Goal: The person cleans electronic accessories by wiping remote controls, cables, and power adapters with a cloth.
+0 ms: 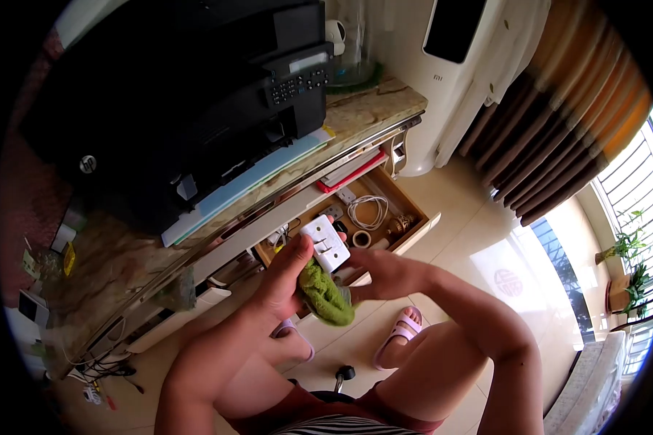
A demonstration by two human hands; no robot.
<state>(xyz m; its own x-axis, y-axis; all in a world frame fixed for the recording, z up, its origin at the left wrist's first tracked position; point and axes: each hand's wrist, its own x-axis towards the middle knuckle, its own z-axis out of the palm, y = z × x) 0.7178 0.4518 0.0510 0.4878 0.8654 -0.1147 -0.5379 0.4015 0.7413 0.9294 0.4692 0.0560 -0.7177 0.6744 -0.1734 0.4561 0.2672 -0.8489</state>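
Note:
A white plug adapter (325, 244) with metal prongs faces up in my left hand (286, 274). The thumb presses on its left edge, and fingertips show behind its far side. Below the adapter bunches a green cloth (324, 293), against the left palm. From the right, my right hand (388, 275) reaches in with bent fingers, at the cloth's edge and close to the adapter's lower corner. Its fingertips are partly hidden and it seems to pinch the cloth. Both hands are over an open wooden drawer (426, 226).
The drawer holds a coiled white cable (370, 211), a tape roll (361, 239) and a power strip (346, 196). A black printer (218, 109) stands on the marble-topped cabinet (384, 105). Loose cables (105, 366) lie on the floor at left. A white tower appliance (432, 94) stands behind.

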